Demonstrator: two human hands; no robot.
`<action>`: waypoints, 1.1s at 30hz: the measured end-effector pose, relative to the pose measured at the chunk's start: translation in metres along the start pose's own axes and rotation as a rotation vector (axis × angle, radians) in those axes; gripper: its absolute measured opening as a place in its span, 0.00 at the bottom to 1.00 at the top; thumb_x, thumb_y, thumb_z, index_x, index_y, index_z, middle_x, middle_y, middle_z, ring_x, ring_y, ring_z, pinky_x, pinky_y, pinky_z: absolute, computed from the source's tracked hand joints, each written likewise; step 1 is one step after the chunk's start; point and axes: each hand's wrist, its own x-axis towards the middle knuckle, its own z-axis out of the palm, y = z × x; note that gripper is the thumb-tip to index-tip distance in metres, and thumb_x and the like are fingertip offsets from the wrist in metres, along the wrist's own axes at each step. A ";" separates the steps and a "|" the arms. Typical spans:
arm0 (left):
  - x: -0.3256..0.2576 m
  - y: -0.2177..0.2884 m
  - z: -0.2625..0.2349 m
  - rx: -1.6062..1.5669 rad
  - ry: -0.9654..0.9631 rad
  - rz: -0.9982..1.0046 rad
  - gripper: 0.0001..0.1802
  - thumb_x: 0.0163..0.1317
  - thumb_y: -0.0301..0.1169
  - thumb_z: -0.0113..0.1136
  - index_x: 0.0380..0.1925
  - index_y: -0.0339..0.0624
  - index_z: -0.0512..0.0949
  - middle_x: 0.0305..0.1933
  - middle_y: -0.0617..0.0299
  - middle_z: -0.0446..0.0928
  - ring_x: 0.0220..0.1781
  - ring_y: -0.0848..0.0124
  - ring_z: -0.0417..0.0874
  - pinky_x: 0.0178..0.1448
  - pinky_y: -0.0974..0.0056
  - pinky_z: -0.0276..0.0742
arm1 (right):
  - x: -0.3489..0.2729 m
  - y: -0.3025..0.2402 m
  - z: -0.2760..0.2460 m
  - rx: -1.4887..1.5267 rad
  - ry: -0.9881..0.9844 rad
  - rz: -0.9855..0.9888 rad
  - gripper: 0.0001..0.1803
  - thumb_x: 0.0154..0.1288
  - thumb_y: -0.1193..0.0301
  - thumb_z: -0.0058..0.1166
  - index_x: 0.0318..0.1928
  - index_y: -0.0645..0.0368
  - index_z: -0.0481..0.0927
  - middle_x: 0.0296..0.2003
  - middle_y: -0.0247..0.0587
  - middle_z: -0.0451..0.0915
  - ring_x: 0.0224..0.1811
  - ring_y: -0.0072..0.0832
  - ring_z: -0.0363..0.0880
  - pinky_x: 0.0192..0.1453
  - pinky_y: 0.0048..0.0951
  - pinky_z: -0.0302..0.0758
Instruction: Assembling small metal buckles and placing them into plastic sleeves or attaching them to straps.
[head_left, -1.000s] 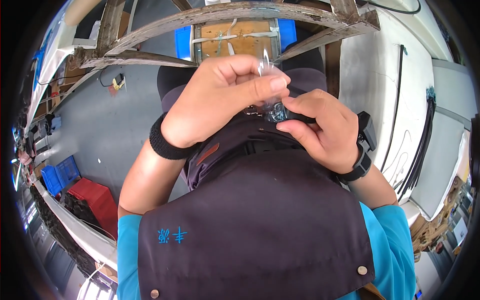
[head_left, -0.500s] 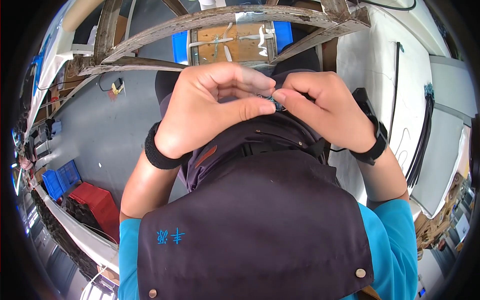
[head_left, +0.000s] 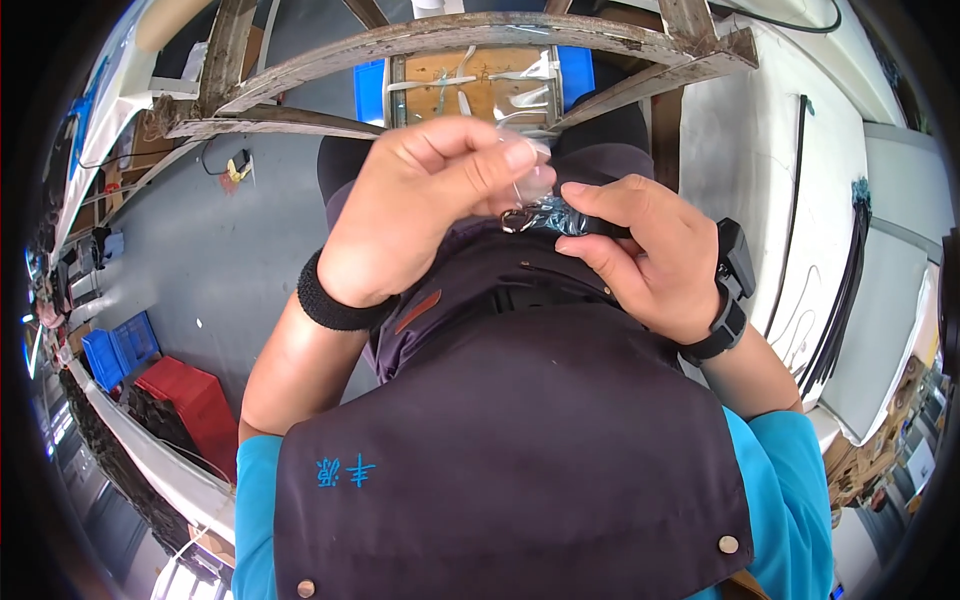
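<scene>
Grey floor (head_left: 260, 260) lying beyond dark apron (head_left: 520, 400). Left hand (head_left: 410, 205) apparently pinching clear film (head_left: 530, 98), thumb on fingertips. Right hand (head_left: 660, 260) gripping black strap (head_left: 606, 228) above apron, likely steadying it, leaving metal clasp (head_left: 514, 221) exposed toward left fingers.

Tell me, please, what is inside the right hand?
The right hand holds a black strip; a shiny bluish piece and a metal-looking loop stick out. The hand covers what lies deeper in the palm.
</scene>
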 end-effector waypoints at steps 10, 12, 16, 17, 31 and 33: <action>-0.004 -0.002 0.006 0.278 -0.037 0.285 0.06 0.60 0.23 0.59 0.37 0.32 0.77 0.37 0.55 0.81 0.42 0.69 0.82 0.48 0.66 0.78 | 0.023 0.005 -0.021 -0.058 -0.224 0.027 0.13 0.59 0.67 0.58 0.23 0.62 0.74 0.16 0.36 0.71 0.17 0.29 0.68 0.21 0.29 0.63; -0.006 -0.008 0.006 0.249 -0.036 0.249 0.08 0.58 0.20 0.60 0.38 0.33 0.77 0.38 0.55 0.80 0.42 0.70 0.82 0.48 0.68 0.79 | 0.032 0.009 -0.030 0.445 -0.550 0.635 0.19 0.64 0.62 0.55 0.21 0.61 0.72 0.15 0.27 0.69 0.16 0.17 0.64 0.20 0.24 0.58; -0.006 -0.017 0.001 0.229 0.022 0.218 0.09 0.57 0.19 0.60 0.39 0.33 0.76 0.39 0.55 0.80 0.41 0.70 0.82 0.46 0.69 0.80 | 0.034 0.009 -0.025 0.517 -0.574 0.801 0.15 0.65 0.62 0.54 0.28 0.61 0.76 0.18 0.25 0.71 0.19 0.11 0.64 0.23 0.16 0.61; -0.005 -0.018 -0.004 0.163 0.043 0.182 0.09 0.57 0.19 0.60 0.39 0.34 0.77 0.39 0.55 0.80 0.41 0.71 0.82 0.45 0.69 0.80 | 0.020 0.011 -0.011 0.548 -0.314 0.562 0.11 0.63 0.66 0.57 0.37 0.62 0.76 0.23 0.31 0.75 0.24 0.13 0.69 0.28 0.17 0.67; -0.018 -0.031 0.005 -0.065 0.010 0.254 0.17 0.54 0.14 0.61 0.45 0.31 0.75 0.42 0.54 0.80 0.45 0.67 0.82 0.53 0.65 0.80 | 0.023 -0.006 -0.009 0.223 -0.145 0.293 0.09 0.61 0.70 0.57 0.27 0.62 0.79 0.16 0.40 0.72 0.16 0.26 0.68 0.21 0.24 0.63; -0.016 -0.035 0.009 -0.059 0.054 0.228 0.15 0.55 0.17 0.60 0.44 0.33 0.75 0.41 0.54 0.80 0.44 0.67 0.83 0.50 0.66 0.80 | 0.025 -0.002 -0.011 0.205 -0.206 0.366 0.10 0.61 0.69 0.56 0.26 0.63 0.78 0.15 0.39 0.71 0.15 0.23 0.67 0.20 0.24 0.62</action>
